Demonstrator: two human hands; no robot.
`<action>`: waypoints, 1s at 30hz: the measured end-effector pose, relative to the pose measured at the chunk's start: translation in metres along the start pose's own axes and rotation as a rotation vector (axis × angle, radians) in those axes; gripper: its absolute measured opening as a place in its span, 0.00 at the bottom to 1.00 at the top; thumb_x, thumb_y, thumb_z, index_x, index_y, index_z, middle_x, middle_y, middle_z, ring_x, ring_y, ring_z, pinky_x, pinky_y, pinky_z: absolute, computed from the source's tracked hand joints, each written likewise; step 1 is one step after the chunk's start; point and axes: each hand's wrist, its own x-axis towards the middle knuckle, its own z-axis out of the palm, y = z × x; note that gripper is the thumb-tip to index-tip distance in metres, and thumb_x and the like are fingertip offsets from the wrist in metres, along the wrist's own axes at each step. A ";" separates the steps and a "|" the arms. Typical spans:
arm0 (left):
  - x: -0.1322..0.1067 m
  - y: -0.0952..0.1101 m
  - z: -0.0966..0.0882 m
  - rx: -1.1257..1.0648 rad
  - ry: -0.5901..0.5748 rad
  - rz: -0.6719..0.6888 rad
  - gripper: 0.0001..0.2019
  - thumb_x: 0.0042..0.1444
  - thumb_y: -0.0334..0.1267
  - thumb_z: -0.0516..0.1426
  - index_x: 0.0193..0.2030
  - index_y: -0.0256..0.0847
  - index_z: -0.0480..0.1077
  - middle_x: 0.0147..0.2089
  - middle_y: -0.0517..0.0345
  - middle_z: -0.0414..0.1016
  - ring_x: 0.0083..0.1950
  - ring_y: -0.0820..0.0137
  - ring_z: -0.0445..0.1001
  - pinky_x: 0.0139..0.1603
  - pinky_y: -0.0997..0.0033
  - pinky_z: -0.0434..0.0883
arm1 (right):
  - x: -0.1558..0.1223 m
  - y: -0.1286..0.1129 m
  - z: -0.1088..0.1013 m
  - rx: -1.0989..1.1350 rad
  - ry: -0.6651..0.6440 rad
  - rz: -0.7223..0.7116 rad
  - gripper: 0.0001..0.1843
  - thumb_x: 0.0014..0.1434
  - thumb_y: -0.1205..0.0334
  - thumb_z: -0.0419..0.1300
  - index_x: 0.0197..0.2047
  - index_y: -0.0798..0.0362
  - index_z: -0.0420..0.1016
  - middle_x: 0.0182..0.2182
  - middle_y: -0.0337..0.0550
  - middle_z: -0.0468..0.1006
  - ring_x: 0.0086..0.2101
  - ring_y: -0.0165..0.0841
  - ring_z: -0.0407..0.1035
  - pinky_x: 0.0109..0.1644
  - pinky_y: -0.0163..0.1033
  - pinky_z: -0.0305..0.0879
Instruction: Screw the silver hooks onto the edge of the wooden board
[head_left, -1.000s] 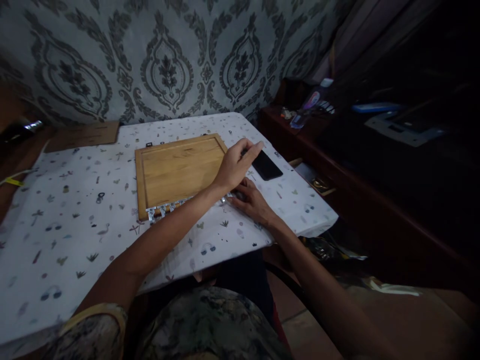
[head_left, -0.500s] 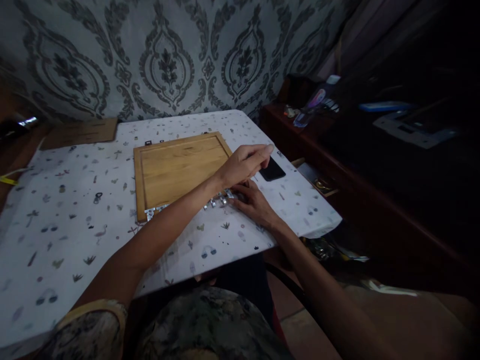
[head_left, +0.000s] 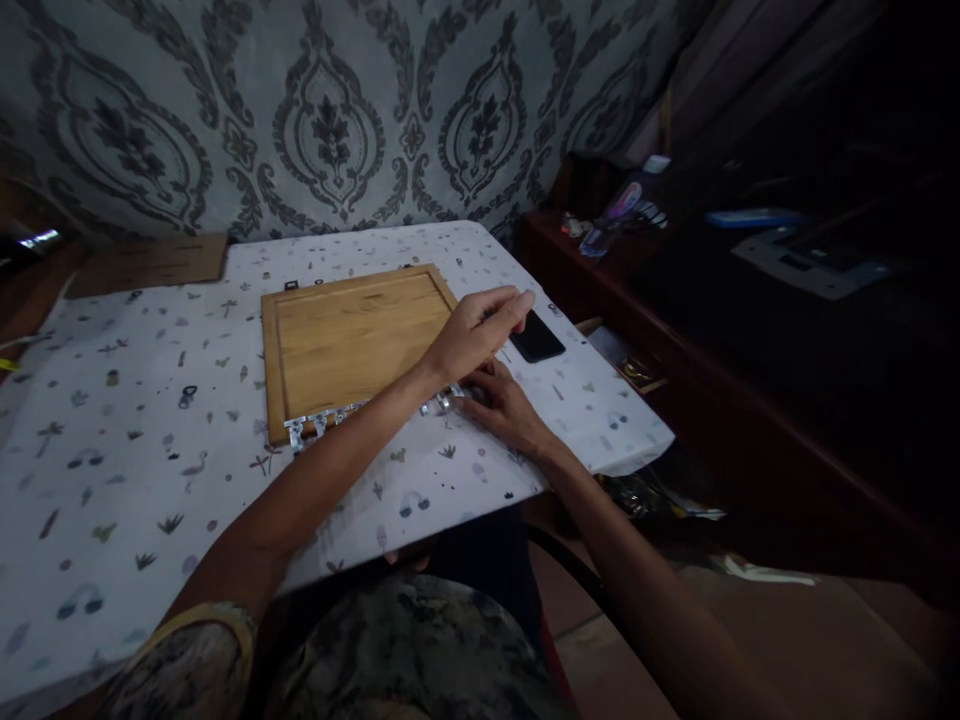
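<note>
A wooden panel with a raised frame lies flat on the table. Along its near edge runs a row of several shiny metal fittings that look like hinges, partly covered by my left forearm. My left hand is closed above the panel's right near corner, thumb pointing right; whatever is in its fingers is hidden. Just below it, my right hand rests low at the same corner. Its thumb and fingers are closed around the end metal fitting, though the contact is partly hidden.
Right of the panel lies a black phone on the patterned tablecloth. Cardboard sits at the back left. An open drawer is beside the table's right edge, and a bottle is on the dark furniture.
The whole view has shifted slightly, so things appear a little further left. Both hands keep nearly the same place at the panel's corner; my left forearm uncovers more of the fittings.
</note>
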 end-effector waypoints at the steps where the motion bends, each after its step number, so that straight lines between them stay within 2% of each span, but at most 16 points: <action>1: 0.001 0.000 -0.001 -0.011 0.028 0.011 0.23 0.68 0.53 0.55 0.26 0.41 0.62 0.16 0.70 0.52 0.17 0.81 0.51 0.18 0.77 0.50 | 0.000 0.000 0.000 0.004 0.003 0.002 0.23 0.64 0.45 0.61 0.57 0.47 0.80 0.53 0.52 0.72 0.55 0.48 0.67 0.62 0.57 0.66; 6: 0.007 -0.001 -0.008 -0.077 0.116 0.053 0.25 0.66 0.59 0.55 0.26 0.42 0.61 0.15 0.70 0.51 0.16 0.81 0.49 0.17 0.75 0.49 | 0.000 0.001 0.000 0.020 0.006 0.023 0.26 0.63 0.42 0.61 0.58 0.46 0.79 0.50 0.51 0.72 0.53 0.48 0.68 0.60 0.57 0.68; 12: 0.009 -0.014 -0.010 -0.092 0.149 0.108 0.27 0.62 0.63 0.57 0.25 0.42 0.62 0.14 0.70 0.51 0.16 0.80 0.49 0.17 0.74 0.49 | 0.000 0.000 0.000 0.000 0.003 0.024 0.26 0.64 0.43 0.61 0.59 0.46 0.79 0.50 0.52 0.73 0.52 0.48 0.68 0.60 0.58 0.68; 17: 0.009 -0.016 -0.011 -0.085 0.170 0.090 0.28 0.60 0.66 0.57 0.25 0.42 0.62 0.14 0.70 0.51 0.16 0.80 0.49 0.17 0.75 0.49 | 0.000 -0.001 0.000 0.007 0.001 0.041 0.28 0.63 0.41 0.61 0.60 0.47 0.79 0.50 0.52 0.72 0.52 0.48 0.68 0.60 0.58 0.68; 21: 0.008 -0.011 -0.011 -0.067 0.141 0.035 0.27 0.63 0.63 0.56 0.26 0.42 0.61 0.14 0.71 0.50 0.16 0.81 0.49 0.17 0.76 0.49 | 0.000 -0.001 0.000 0.015 -0.002 0.041 0.28 0.63 0.41 0.61 0.60 0.46 0.79 0.50 0.52 0.72 0.52 0.48 0.68 0.60 0.58 0.68; 30: 0.001 -0.002 -0.017 -0.117 -0.040 -0.037 0.17 0.69 0.48 0.55 0.31 0.40 0.64 0.18 0.70 0.50 0.18 0.80 0.47 0.18 0.78 0.47 | 0.000 -0.001 0.001 0.017 0.005 0.040 0.28 0.62 0.41 0.62 0.59 0.48 0.80 0.51 0.52 0.73 0.53 0.48 0.68 0.61 0.58 0.67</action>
